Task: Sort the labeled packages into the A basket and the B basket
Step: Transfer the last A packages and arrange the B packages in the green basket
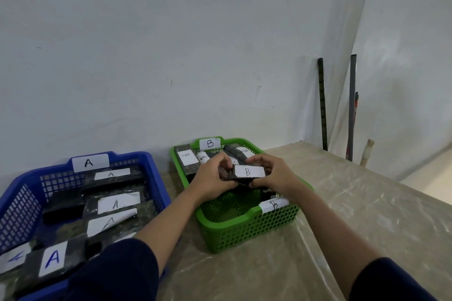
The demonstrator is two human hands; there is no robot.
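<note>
Sleeves (117, 273) cropped; hands' fingers (221, 166) hide B package (248, 173) edges

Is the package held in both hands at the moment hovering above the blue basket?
No, both hands hold the B package over the green basket, not the blue basket.

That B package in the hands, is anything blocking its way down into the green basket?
Nothing visible does. Both hands, left and right, hold the B package directly over the green basket, whose near half shows bare mesh floor; other B packages lie toward its far end.
</note>
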